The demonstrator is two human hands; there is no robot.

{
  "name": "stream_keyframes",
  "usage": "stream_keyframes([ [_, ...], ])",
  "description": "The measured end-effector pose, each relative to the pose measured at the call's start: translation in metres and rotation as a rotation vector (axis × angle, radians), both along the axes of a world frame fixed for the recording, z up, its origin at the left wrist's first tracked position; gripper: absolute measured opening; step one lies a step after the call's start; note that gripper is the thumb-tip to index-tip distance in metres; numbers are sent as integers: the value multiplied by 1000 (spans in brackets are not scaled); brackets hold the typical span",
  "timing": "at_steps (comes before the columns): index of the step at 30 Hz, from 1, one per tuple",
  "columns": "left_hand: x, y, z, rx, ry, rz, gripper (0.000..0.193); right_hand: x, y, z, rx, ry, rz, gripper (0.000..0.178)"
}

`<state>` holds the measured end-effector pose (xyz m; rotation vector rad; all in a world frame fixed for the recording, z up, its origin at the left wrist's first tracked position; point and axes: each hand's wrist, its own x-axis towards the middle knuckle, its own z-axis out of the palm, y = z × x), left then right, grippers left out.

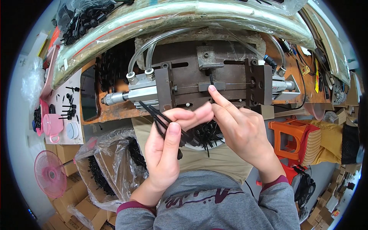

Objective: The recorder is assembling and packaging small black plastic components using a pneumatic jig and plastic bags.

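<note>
My left hand (164, 147) is closed around a bunch of thin black plastic rods (155, 115), their ends fanning out past the fingers at the upper left. My right hand (241, 128) has its index finger stretched forward, the tip at a small grey metal block (218, 86) in a bench fixture. A single black rod (211, 78) stands at that block, just beyond the fingertip. The other right fingers are loosely bent, close to the left fingertips. More black rods (209, 134) lie on my lap below the hands, partly hidden by them.
The dark metal fixture (188, 76) has silver cylinders (143, 92) at its sides and clear air hoses (153, 40). Black parts sit in a plastic-lined box (111, 165) at left. Nearby are a pink fan (50, 173), a pink cup (53, 124) and an orange stool (287, 134).
</note>
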<state>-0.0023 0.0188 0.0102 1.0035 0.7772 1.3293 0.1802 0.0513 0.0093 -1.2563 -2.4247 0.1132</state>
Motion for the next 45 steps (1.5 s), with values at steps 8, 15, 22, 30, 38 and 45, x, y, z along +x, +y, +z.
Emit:
stream_keyframes([
  [8,3,5,-1,-1,16,15,33,0,-2,7,11,388,210,28],
  [15,12,2,3,-124,-23,-65,39,3,-12,12,-58,491,260,28],
  [22,-1,1,1,-88,92,-54,36,4,0,-12,60,178,59,24],
  [30,1,7,8,-213,-296,-105,91,-7,2,3,57,9,-16,20],
  [38,0,8,11,-281,-346,-155,95,-6,2,5,101,307,87,25],
  [45,10,7,11,-266,-178,-208,96,-14,-22,17,70,376,357,38],
])
